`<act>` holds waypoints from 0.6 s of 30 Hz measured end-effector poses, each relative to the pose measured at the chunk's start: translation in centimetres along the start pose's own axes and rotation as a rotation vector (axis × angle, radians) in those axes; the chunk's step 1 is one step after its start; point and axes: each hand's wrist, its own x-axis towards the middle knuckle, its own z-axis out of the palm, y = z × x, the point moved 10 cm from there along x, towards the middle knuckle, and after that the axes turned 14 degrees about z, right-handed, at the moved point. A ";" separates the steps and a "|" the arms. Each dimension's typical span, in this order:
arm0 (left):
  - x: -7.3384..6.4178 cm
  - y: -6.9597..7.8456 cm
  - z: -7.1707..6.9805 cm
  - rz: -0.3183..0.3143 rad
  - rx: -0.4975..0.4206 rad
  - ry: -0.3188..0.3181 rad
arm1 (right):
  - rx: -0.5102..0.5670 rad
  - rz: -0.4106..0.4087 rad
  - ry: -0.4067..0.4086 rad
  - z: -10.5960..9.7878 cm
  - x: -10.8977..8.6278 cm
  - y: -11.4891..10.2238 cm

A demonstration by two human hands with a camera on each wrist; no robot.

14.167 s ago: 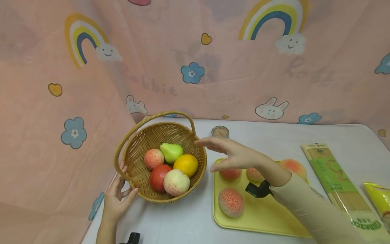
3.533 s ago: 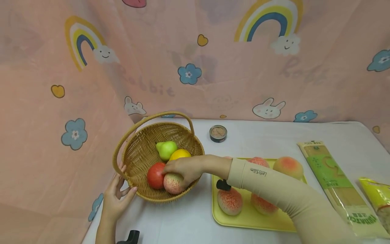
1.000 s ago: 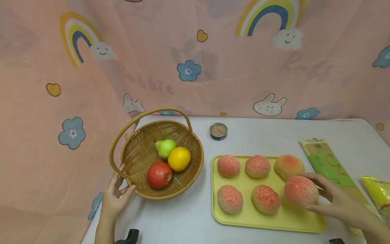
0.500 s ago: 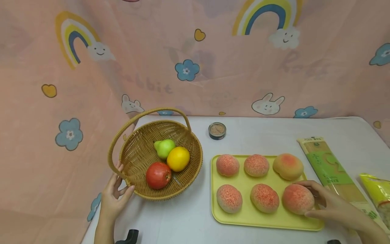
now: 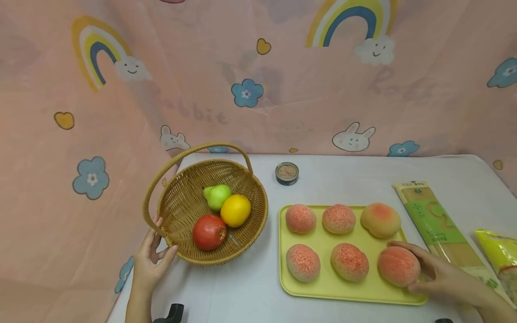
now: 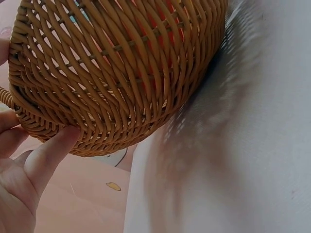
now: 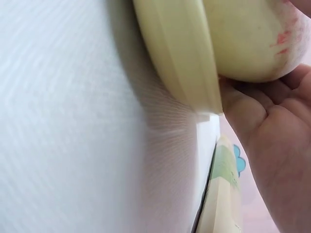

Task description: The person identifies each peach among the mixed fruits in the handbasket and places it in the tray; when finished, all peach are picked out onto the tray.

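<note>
My left hand (image 5: 150, 264) holds the left rim of a wicker basket (image 5: 183, 237), near the handle's base, with the thumb pressed on the weave (image 6: 112, 87) in the left wrist view. In the basket lie a green pear (image 5: 218, 196), a yellow round fruit (image 5: 236, 211) and a red fruit (image 5: 209, 232). My right hand (image 5: 448, 276) has fingers and thumb around a pink peach (image 5: 399, 266) at the front right of a yellow tray (image 5: 339, 291). The right wrist view shows the peach's pale side (image 7: 252, 43) over the tray edge; some fingers are hidden behind it.
Several other peaches, among them a front-left one (image 5: 303, 263) and an orange-topped one (image 5: 380, 220), sit in two rows on the tray. A small round tin (image 5: 287, 173) stands behind. A green noodle packet (image 5: 438, 220) and a yellow bag (image 5: 501, 253) lie at right.
The right hand took a peach out of the basket and brought it right, down onto the tray. The peach has turned slightly since half a second ago. The left hand stays on the basket.
</note>
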 end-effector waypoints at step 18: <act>-0.1 0.6 -0.9 -0.020 0.205 0.014 | -0.032 -0.128 0.088 -1.0 -1.7 -0.6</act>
